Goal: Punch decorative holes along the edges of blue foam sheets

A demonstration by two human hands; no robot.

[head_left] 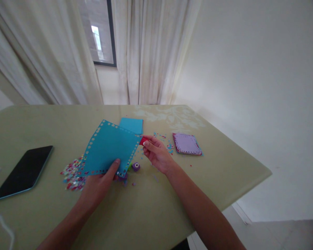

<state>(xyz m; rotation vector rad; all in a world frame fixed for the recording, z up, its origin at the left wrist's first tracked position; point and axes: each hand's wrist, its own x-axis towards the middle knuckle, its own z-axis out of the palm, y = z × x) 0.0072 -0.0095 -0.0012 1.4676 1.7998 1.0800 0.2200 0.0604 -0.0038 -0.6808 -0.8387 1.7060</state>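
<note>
Left fingers close on a hole-edged blue sheet; right fingers pinch a red object at its corner.

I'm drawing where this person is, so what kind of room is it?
Probably a room in a home, with a table used for crafts. Long curtains hang by a window, and the table holds a loose pile of colourful paper confetti.
</note>
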